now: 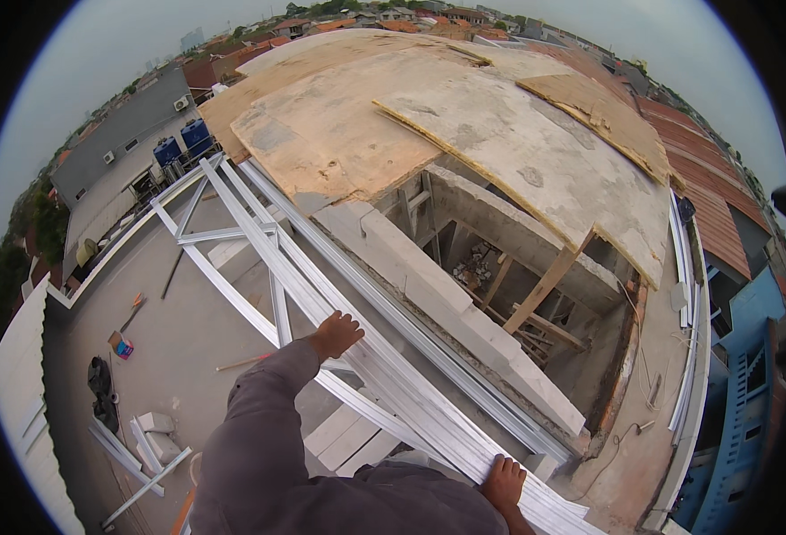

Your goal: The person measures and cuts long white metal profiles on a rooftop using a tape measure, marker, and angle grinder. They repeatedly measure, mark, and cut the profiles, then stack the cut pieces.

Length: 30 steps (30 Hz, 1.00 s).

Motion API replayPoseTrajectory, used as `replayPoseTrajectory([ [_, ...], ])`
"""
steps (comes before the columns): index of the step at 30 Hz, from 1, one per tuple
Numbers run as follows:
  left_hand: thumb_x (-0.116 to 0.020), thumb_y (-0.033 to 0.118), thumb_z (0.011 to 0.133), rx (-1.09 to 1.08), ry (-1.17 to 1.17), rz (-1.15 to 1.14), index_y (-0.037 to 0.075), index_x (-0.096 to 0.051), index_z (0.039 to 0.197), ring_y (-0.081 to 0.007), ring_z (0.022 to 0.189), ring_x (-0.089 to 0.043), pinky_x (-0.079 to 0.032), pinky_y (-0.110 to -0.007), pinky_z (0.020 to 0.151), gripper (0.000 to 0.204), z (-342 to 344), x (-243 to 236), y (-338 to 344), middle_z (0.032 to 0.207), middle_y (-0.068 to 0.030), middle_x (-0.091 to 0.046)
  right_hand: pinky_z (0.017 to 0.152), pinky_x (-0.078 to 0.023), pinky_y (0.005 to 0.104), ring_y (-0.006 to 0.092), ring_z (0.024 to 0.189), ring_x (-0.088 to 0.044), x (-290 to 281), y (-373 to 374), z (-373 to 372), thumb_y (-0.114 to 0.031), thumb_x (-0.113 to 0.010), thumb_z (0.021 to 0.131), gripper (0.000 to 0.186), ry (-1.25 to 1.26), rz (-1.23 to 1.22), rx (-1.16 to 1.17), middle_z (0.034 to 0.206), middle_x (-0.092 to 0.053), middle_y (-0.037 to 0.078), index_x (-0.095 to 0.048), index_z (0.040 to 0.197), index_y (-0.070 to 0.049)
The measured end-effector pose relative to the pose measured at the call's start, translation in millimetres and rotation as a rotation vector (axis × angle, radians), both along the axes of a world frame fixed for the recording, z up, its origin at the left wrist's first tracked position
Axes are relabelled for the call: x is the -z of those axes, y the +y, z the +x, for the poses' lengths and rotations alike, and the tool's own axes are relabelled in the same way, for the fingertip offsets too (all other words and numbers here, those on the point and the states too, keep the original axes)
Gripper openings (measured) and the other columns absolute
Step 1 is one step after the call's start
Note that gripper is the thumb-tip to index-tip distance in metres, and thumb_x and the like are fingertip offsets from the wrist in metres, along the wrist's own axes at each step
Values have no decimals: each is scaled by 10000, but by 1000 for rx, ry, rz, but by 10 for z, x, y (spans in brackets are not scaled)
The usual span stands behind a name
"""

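Observation:
A long bundle of white metal roof-frame bars (357,343) runs from the lower right up toward the far left. My left hand (335,333) reaches out in a grey sleeve and rests on the bundle's upper edge, fingers curled over it. My right hand (504,481) grips the near end of the same bundle at the bottom of the view. Beside the bars lies a white block wall top (438,290).
A white metal truss (215,234) stands over a concrete terrace (179,339) far below, where loose bars, blocks and a small box lie. Worn plywood sheets (500,134) cover the roof ahead. An open shaft with timber props (536,294) drops at right.

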State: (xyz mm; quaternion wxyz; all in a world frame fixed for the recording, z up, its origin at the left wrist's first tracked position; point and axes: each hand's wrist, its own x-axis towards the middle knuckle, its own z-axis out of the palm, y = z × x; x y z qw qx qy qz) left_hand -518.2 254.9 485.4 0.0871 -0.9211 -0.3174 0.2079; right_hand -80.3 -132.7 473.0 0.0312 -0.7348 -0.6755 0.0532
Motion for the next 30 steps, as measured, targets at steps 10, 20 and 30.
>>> replayPoseTrajectory([
  [10,-957,389,620,361,-418,-608,64,-534,1393,-373,1138,-675,-551,-483,961,939,2873,355,-1758,1229,-175,-672,1077,-404,581,307,1116,-626,109,175,30,-144,-701,834,486,-83,77,140,1136,-654,136,-598,1293,-22],
  [20,-952,321,636,275,-13,-553,6,-431,1375,-424,1227,-636,-547,-508,1013,958,3612,1189,-1583,1294,-227,-618,1047,-471,538,374,1293,-593,352,-1419,-698,-375,-676,990,380,744,-574,780,1353,-685,144,-735,1223,-81],
  [30,-950,239,648,272,107,-487,-32,-443,1248,-454,1256,-544,-512,-508,1063,832,3937,2159,-1754,1297,-241,-526,946,-525,502,449,1015,-703,235,-2531,-1675,-374,-590,1031,364,1621,-26,1252,1056,-750,231,-727,1061,-37],
])
